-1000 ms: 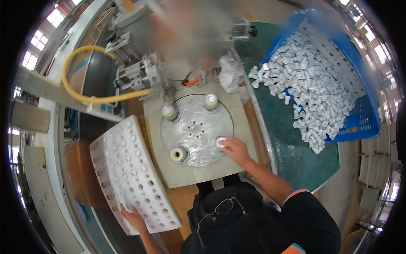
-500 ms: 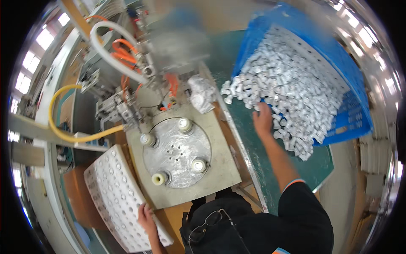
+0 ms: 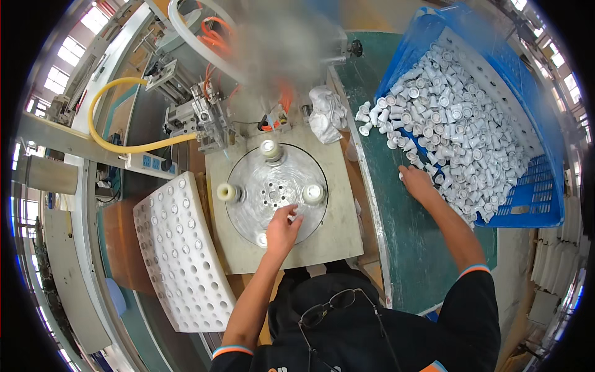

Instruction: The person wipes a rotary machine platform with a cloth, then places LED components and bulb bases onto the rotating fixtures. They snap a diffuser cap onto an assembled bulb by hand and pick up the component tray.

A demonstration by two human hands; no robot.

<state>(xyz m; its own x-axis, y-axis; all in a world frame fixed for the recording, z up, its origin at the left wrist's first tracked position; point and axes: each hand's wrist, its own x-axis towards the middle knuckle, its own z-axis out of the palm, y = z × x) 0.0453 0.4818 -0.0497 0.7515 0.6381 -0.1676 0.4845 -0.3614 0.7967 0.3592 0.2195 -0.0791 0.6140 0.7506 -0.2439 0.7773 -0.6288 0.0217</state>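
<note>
My left hand is over the near part of a round metal turntable, its thumb and fingers slightly apart, with nothing visible between them. Below it, partly hidden by the hand, is a fixture with a white top. Two more fixtures, at the far side and at the right, hold white pieces; the left fixture shows a bare yellowish ring. At the near edge of a heap of white flared plastic parts, my right hand pinches one small white plastic part.
A blue crate lies tipped on the green table, its parts spilling out. Left of the turntable leans a white foam tray with round holes, several filled. Machine clamps, a yellow hose and a crumpled cloth stand beyond.
My left hand has left the foam tray and come over the turntable. The turntable has turned clockwise. My right hand has drawn back slightly from the heap with a part. The view has shifted.
</note>
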